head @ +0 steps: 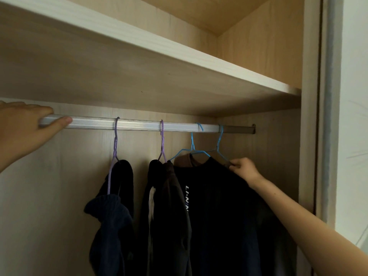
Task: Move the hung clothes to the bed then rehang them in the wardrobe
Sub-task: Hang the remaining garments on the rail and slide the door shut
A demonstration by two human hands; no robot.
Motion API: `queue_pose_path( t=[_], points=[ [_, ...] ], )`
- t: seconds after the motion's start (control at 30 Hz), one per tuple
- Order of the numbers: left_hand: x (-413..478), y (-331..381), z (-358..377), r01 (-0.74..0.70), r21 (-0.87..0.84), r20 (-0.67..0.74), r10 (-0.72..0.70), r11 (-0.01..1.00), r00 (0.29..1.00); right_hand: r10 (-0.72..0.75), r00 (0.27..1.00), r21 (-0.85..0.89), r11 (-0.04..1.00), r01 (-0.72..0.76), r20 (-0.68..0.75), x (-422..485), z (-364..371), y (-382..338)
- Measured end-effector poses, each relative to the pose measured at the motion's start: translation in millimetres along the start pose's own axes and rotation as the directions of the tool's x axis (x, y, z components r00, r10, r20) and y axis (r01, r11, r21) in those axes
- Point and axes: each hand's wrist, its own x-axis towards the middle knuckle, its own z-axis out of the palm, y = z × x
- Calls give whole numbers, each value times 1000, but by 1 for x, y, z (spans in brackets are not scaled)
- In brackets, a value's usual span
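Overhead, left hand (25, 126) around rail (139, 125), right hand (244, 169) on blue hanger (219, 141).

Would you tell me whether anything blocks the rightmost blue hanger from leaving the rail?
Nothing visible: the right hand pinches the rightmost blue hanger at its shoulder, and space above the rail, under the shelf, is open.

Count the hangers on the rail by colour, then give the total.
Purple hangers: 2
Blue hangers: 2
Total on the rail: 4
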Motion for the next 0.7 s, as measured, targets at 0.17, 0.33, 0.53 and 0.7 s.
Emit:
queue_pose_path(
  t=[0.17,0.33,0.53,0.7],
  points=[
    [-34,65,-65,-204,184,-91,223,961,970,-15,997,-109,994,7,-77,-10,-32,-38],
    [-45,83,-80,-204,223,-89,228,953,970,-297,948,86,948,307,-110,-59,-18,-128],
    [-51,99,-96,-211,265,-59,234,941,970,-205,915,5,976,217,348,-91,50,-182],
    [-52,101,-97,-202,275,-56,226,940,973,-228,901,45,973,227,369,-81,79,-179]
  ],
)
